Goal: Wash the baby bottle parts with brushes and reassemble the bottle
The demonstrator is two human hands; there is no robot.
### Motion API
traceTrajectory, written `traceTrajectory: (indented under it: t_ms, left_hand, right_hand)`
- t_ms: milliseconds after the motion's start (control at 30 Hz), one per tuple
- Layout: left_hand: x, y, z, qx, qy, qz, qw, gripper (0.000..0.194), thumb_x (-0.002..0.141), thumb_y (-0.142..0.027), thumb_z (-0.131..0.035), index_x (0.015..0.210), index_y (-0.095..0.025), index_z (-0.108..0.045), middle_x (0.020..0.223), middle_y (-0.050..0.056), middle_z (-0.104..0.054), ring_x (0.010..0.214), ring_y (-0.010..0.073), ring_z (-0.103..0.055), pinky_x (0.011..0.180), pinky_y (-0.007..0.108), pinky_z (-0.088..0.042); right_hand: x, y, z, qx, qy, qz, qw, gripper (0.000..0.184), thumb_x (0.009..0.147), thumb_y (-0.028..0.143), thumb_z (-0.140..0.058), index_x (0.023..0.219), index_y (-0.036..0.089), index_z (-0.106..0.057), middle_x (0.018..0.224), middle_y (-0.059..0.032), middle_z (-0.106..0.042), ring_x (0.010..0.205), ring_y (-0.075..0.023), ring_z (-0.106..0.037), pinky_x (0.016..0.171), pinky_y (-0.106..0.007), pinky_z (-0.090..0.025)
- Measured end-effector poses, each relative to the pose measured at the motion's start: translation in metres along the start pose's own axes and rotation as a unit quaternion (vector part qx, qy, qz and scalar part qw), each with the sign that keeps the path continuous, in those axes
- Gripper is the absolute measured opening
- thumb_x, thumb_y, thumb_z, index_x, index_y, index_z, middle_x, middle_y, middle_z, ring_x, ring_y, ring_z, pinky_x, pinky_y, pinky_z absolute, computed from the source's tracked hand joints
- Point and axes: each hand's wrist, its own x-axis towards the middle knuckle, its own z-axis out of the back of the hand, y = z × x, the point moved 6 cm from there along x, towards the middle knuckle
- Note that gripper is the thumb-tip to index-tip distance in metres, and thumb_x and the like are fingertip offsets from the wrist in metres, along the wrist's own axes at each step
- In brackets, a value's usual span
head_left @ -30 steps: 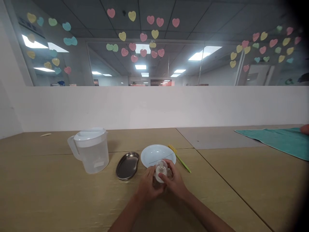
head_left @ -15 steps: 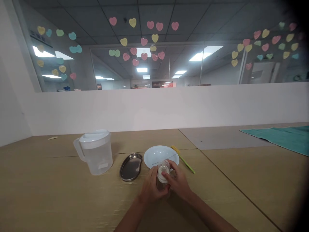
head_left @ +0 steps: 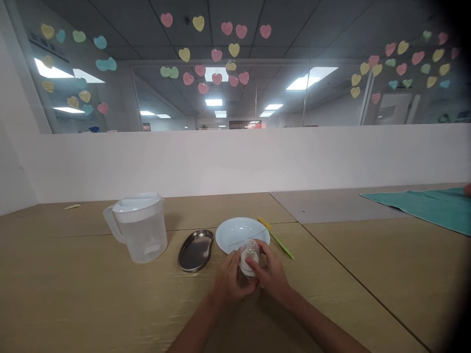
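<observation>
A small clear baby bottle (head_left: 248,259) with a domed cap stands on the wooden table (head_left: 91,299), gripped from both sides. My left hand (head_left: 230,283) wraps round its lower body. My right hand (head_left: 270,274) closes on its upper part, fingers at the white collar under the cap. Just behind the bottle lies a white plate (head_left: 239,232) with a thin stick across it.
A clear plastic jug (head_left: 139,227) with a white lid stands at the left. A kidney-shaped steel tray (head_left: 196,243) lies between jug and plate. A yellow-green brush (head_left: 275,237) lies right of the plate. A teal towel (head_left: 430,206) covers the far right. A white partition runs behind.
Both hands stay on the bottle and have shifted only slightly; the view has swayed a little.
</observation>
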Motion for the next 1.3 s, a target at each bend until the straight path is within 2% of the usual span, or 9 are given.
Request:
traceTrajectory:
  t_ms: [167, 333, 400, 533, 700, 933, 1167, 1300]
  left_hand:
    - [0.0007, -0.0014, 0.0015, -0.005, 0.016, 0.005, 1.000, 0.069, 0.068, -0.033, -0.061, 0.128, -0.013, -0.032, 0.113, 0.014, -0.054, 0.104, 0.0264, -0.054, 0.087, 0.041, -0.047]
    - [-0.0012, 0.0002, 0.0005, -0.025, 0.022, 0.003, 0.999, 0.095, 0.068, -0.035, -0.061, 0.138, -0.011, -0.001, 0.115, 0.016, -0.054, 0.103, 0.0256, -0.056, 0.087, 0.039, -0.048]
    - [-0.0021, 0.0003, 0.0012, -0.009, 0.009, -0.013, 1.000, 0.098, 0.068, -0.036, -0.061, 0.138, -0.011, 0.003, 0.114, 0.016, -0.054, 0.102, 0.0262, -0.056, 0.086, 0.040, -0.048]
    - [-0.0035, -0.0020, 0.0018, 0.027, -0.016, -0.058, 0.998, 0.096, 0.069, -0.037, -0.060, 0.138, -0.012, 0.002, 0.114, 0.018, -0.053, 0.101, 0.0275, -0.056, 0.082, 0.041, -0.050]
    - [-0.0045, -0.0067, -0.0009, 0.041, -0.022, -0.094, 0.994, 0.092, 0.072, -0.039, -0.058, 0.138, -0.011, -0.001, 0.115, 0.020, -0.052, 0.099, 0.0279, -0.058, 0.079, 0.040, -0.051]
    - [-0.0031, -0.0070, 0.0006, 0.042, -0.016, -0.106, 0.993, 0.088, 0.073, -0.043, -0.056, 0.137, -0.010, -0.006, 0.122, 0.021, -0.048, 0.107, 0.0285, -0.054, 0.083, 0.040, -0.050]
    - [-0.0051, -0.0020, -0.0015, 0.040, 0.008, -0.065, 0.997, 0.089, 0.072, -0.043, -0.057, 0.138, -0.012, -0.006, 0.124, 0.019, -0.048, 0.109, 0.0289, -0.052, 0.086, 0.041, -0.049]
    - [-0.0015, -0.0087, 0.0055, 0.079, 0.037, -0.077, 0.993, 0.090, 0.072, -0.047, -0.058, 0.138, -0.013, -0.007, 0.124, 0.019, -0.048, 0.107, 0.0303, -0.053, 0.087, 0.045, -0.047]
  right_hand:
    - [-0.0047, -0.0020, 0.0008, -0.022, -0.010, 0.003, 1.000, 0.040, 0.078, 0.040, -0.056, 0.111, 0.017, -0.049, 0.102, -0.0069, -0.061, 0.090, -0.0183, -0.057, 0.077, -0.029, -0.048]
    - [-0.0025, -0.0006, 0.0027, -0.005, -0.001, 0.003, 1.000, 0.037, 0.080, 0.040, -0.054, 0.108, 0.017, -0.050, 0.100, -0.0062, -0.062, 0.091, -0.0184, -0.057, 0.079, -0.029, -0.046]
    - [-0.0017, 0.0004, 0.0019, 0.018, 0.007, 0.001, 1.000, 0.036, 0.081, 0.039, -0.053, 0.109, 0.018, -0.050, 0.100, -0.0057, -0.062, 0.091, -0.0178, -0.057, 0.078, -0.028, -0.046]
    - [-0.0016, 0.0007, 0.0002, 0.060, 0.016, -0.009, 0.998, 0.034, 0.082, 0.038, -0.052, 0.110, 0.018, -0.049, 0.102, -0.0053, -0.061, 0.093, -0.0175, -0.057, 0.080, -0.027, -0.046]
    - [-0.0005, -0.0007, 0.0032, 0.071, -0.007, -0.014, 0.997, 0.030, 0.082, 0.038, -0.052, 0.105, 0.018, -0.051, 0.097, -0.0047, -0.061, 0.088, -0.0172, -0.057, 0.077, -0.027, -0.046]
    - [0.0003, 0.0026, 0.0024, 0.044, -0.008, -0.003, 0.999, 0.031, 0.081, 0.037, -0.053, 0.104, 0.017, -0.051, 0.096, -0.0048, -0.062, 0.087, -0.0171, -0.058, 0.076, -0.027, -0.046]
    - [0.0002, 0.0066, 0.0005, 0.059, 0.015, -0.016, 0.998, 0.030, 0.083, 0.037, -0.049, 0.107, 0.018, -0.049, 0.099, -0.0045, -0.061, 0.089, -0.0170, -0.058, 0.078, -0.027, -0.047]
    - [-0.0027, 0.0028, 0.0022, 0.026, -0.014, -0.011, 1.000, 0.033, 0.081, 0.040, -0.051, 0.106, 0.018, -0.050, 0.098, -0.0060, -0.062, 0.090, -0.0193, -0.058, 0.077, -0.029, -0.048]
